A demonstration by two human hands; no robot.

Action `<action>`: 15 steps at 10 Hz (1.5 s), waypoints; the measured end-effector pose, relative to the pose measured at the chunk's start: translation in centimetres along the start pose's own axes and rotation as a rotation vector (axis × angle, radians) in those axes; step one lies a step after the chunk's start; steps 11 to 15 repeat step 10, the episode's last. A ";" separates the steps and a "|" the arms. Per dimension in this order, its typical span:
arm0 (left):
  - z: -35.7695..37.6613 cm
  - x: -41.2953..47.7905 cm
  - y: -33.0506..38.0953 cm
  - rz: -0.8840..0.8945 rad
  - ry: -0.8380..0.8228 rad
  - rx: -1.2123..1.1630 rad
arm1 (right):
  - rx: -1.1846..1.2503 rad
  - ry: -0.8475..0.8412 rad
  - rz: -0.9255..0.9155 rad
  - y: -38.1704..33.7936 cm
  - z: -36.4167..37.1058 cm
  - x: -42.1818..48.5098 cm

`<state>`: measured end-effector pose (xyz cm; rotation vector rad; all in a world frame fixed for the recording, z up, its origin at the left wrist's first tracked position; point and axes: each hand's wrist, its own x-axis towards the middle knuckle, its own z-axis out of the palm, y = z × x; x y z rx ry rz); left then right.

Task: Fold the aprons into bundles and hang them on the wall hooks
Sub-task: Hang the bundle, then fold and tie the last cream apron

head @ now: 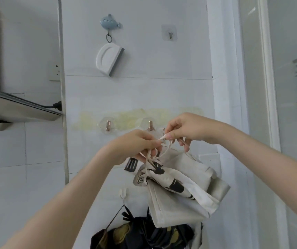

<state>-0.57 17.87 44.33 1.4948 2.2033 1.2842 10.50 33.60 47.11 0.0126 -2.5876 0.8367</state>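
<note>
A folded cream apron bundle [178, 187] with black prints hangs from its pale strings [152, 155] in front of the tiled wall. My left hand [135, 146] pinches the strings just above the bundle. My right hand [185, 130] pinches a string end a little higher and to the right. Two copper wall hooks are just behind my hands: one hook [108, 125] is bare, the other hook [150, 125] sits right above the strings. A dark apron bundle [140, 234] with yellow patches hangs lower from a small white hook [123, 193].
A blue whale-shaped hook [110, 21] carries a white scraper [109, 59]. A clear adhesive hook [170, 35] is at the upper right. A steel range hood [18, 110] juts out at the left, by a wall socket [56, 71]. A glass door [291, 87] stands to the right.
</note>
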 end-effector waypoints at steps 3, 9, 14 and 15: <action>-9.4 -2.9 -4.3 -0.045 0.355 0.160 | -0.006 0.123 -0.093 -5.5 7.4 7.6; -13.1 1.5 -7.2 -0.062 0.417 0.398 | -0.162 0.252 0.030 -4.8 11.1 15.4; -12.4 1.0 -7.3 -0.063 0.473 0.370 | -0.260 0.311 -0.009 -5.0 11.8 14.8; -12.4 1.0 -7.3 -0.063 0.473 0.370 | -0.260 0.311 -0.009 -5.0 11.8 14.8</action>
